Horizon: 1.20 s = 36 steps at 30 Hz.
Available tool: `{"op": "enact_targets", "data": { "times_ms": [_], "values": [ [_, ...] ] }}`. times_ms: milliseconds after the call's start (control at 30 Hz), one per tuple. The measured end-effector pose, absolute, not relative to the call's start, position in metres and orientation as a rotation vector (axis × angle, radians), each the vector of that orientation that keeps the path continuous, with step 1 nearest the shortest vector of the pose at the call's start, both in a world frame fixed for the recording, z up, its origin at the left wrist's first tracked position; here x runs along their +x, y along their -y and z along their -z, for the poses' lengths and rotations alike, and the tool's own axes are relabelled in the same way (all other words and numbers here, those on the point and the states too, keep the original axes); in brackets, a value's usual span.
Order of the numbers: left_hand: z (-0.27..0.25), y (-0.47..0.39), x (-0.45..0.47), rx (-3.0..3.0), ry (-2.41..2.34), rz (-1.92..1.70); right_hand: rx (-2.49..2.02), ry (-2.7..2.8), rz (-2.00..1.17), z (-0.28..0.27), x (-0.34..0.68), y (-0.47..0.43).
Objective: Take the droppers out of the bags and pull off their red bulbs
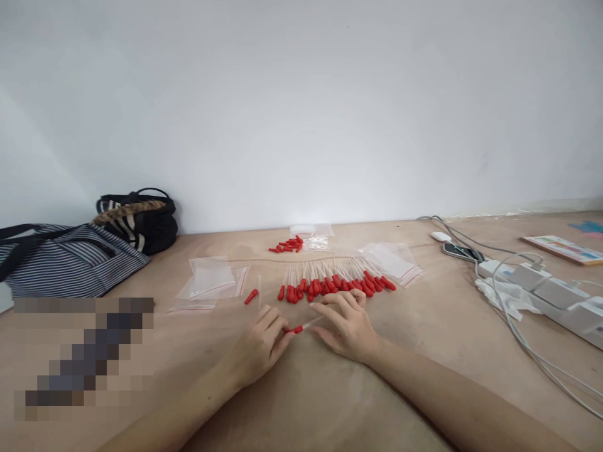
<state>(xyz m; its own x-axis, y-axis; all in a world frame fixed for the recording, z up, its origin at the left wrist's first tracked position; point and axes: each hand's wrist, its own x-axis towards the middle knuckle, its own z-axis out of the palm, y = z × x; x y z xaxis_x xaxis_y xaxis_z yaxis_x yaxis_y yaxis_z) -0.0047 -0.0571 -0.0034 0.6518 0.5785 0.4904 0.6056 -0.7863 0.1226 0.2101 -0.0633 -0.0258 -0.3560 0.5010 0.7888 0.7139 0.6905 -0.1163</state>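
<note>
The wooden table (424, 376) is bounded at the back by a white wall (301, 94); bare room is left on it in front of and beside the forearms, while the left side is taken up by a striped bag (70, 260) with a black bag (141, 220) behind it, and the right side by a power strip (551, 295) with cables (532, 351), a phone (461, 252) and a book (563, 249); one dropper (301, 327), a clear tube with a red bulb, is held just above the table between both hands; the left hand (259, 345) is closed on its red bulb end, and the right hand (346, 326) is pinched on the clear tube end, the other fingers spread on the table; just behind the hands a row of finished droppers (334, 282) is laid out, too crowded to be counted exactly; one loose red bulb (251, 296) and one bare tube (259, 290) are seen side by side left of that row; a small pile of red bulbs (287, 245) lies farther back; several clear zip bags (211, 279) are spread about.
</note>
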Motion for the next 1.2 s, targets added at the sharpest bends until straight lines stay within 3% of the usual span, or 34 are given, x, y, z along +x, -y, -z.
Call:
{"op": "enact_targets", "data": {
  "times_ms": [267,1200],
  "values": [
    [0.022,0.056,-0.003,-2.944,1.033,0.922,-0.874,2.275,0.067,0.03,0.211,0.059],
    [0.022,0.053,0.011,-2.801,0.953,0.845,-0.844,2.26,0.184,0.026,0.211,0.068]
  ]
}}
